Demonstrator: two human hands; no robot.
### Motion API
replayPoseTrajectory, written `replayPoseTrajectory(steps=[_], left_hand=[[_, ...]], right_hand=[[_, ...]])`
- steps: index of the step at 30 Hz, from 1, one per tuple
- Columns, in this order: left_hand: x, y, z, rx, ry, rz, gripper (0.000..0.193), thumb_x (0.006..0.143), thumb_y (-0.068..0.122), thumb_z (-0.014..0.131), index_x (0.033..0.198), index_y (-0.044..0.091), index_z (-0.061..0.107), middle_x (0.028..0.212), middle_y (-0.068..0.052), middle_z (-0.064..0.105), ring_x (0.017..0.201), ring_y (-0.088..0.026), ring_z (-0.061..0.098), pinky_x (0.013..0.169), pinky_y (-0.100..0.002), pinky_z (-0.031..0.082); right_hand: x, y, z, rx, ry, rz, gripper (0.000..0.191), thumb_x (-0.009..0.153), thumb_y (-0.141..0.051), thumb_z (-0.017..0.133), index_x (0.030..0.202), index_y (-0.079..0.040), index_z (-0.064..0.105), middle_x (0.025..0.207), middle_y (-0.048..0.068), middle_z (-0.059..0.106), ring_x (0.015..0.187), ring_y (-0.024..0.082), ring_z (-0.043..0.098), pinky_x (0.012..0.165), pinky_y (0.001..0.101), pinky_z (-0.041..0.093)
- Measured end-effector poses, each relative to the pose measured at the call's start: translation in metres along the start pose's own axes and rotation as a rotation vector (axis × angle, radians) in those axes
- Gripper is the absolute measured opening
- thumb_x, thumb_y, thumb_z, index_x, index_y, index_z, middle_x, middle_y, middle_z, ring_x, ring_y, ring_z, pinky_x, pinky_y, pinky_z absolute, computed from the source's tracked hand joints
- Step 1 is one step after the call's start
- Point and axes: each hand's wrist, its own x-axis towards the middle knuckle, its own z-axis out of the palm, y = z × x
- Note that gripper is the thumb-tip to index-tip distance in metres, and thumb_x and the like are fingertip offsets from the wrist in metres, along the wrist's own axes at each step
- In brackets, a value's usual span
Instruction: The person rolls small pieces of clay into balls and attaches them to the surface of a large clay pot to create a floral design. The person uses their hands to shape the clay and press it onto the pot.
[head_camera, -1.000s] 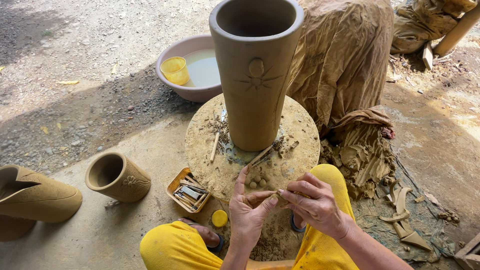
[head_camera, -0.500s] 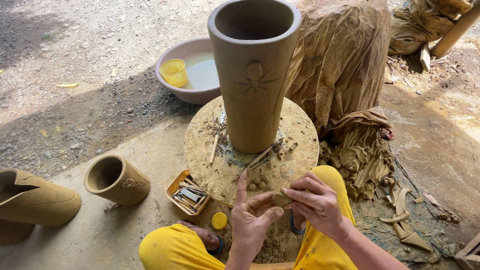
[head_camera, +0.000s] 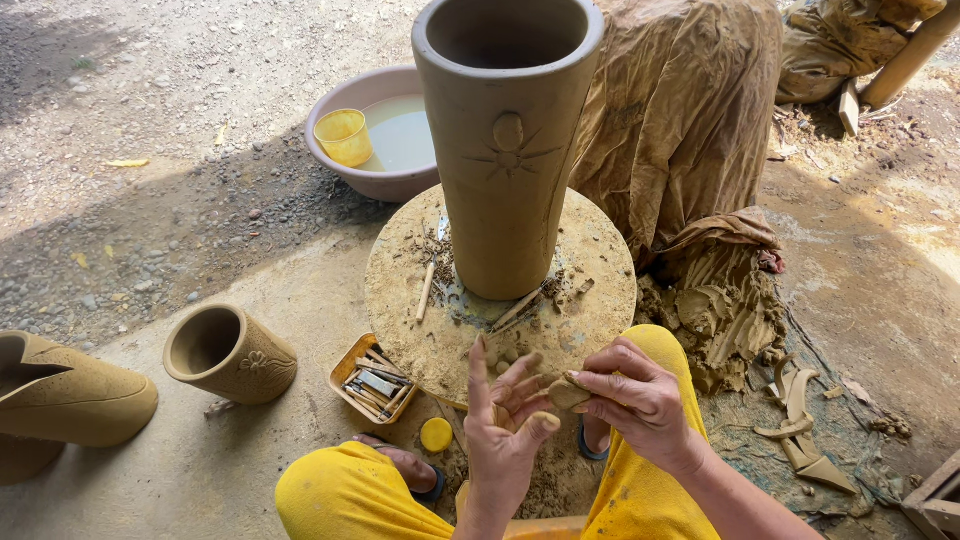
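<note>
In the lower middle of the frame the right hand (head_camera: 640, 400) pinches a small lump of clay (head_camera: 568, 392) between thumb and fingers. The left hand (head_camera: 505, 425) is open beside it, fingers spread (palm up). Above them a tall clay vase (head_camera: 507, 150) stands on a round wheel (head_camera: 590, 290); a tray of tools (head_camera: 372, 383) lies lower left.
</note>
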Motion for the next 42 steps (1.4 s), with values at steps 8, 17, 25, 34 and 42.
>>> replayPoseTrajectory(steps=[8, 17, 25, 34, 42], left_hand=[[0.022, 0.011, 0.003, 0.017, 0.02, -0.006, 0.033, 0.091, 0.001, 0.074, 0.123, 0.0, 0.066, 0.106, -0.014, 0.079, 0.096, -0.02, 0.078, 0.086, -0.03, 0.067], [0.155, 0.07, 0.018, 0.476, 0.213, 0.644, 0.012, 0.099, 0.01, 0.074, 0.11, 0.013, 0.075, 0.107, -0.001, 0.071, 0.092, -0.007, 0.068, 0.08, -0.023, 0.062], [0.204, 0.089, 0.028, 0.595, 0.234, 0.787, 0.018, 0.094, 0.006, 0.077, 0.111, 0.011, 0.071, 0.114, 0.0, 0.069, 0.106, -0.012, 0.074, 0.094, -0.026, 0.063], [0.216, 0.09, 0.026, 0.774, 0.254, 0.838, 0.02, 0.092, 0.008, 0.079, 0.11, 0.014, 0.073, 0.112, 0.001, 0.07, 0.101, -0.011, 0.074, 0.086, -0.024, 0.063], [0.229, 0.081, 0.027, 0.831, 0.282, 0.856, 0.018, 0.092, 0.013, 0.079, 0.108, 0.016, 0.073, 0.111, 0.002, 0.072, 0.099, -0.01, 0.074, 0.076, -0.022, 0.063]], right_hand=[[-0.003, 0.021, 0.009, -0.241, -0.004, -0.083, 0.077, 0.083, -0.038, 0.074, 0.15, -0.014, 0.046, 0.141, 0.01, 0.052, 0.118, 0.022, 0.057, 0.095, 0.0358, 0.057], [-0.035, 0.103, 0.004, -0.522, 0.105, 0.224, 0.079, 0.085, -0.028, 0.08, 0.153, -0.011, 0.044, 0.145, 0.015, 0.042, 0.116, 0.024, 0.058, 0.093, 0.0352, 0.059], [-0.051, 0.109, 0.013, -0.612, 0.025, 0.198, 0.06, 0.083, -0.018, 0.083, 0.136, -0.006, 0.059, 0.138, 0.015, 0.046, 0.114, 0.029, 0.061, 0.089, 0.0389, 0.058], [-0.05, 0.107, 0.012, -0.589, 0.044, 0.212, 0.057, 0.083, -0.014, 0.083, 0.135, -0.006, 0.062, 0.136, 0.015, 0.047, 0.111, 0.027, 0.061, 0.085, 0.0377, 0.059], [-0.051, 0.109, 0.013, -0.601, 0.051, 0.208, 0.056, 0.083, -0.016, 0.083, 0.134, -0.007, 0.062, 0.136, 0.015, 0.047, 0.11, 0.025, 0.061, 0.085, 0.0355, 0.06]])
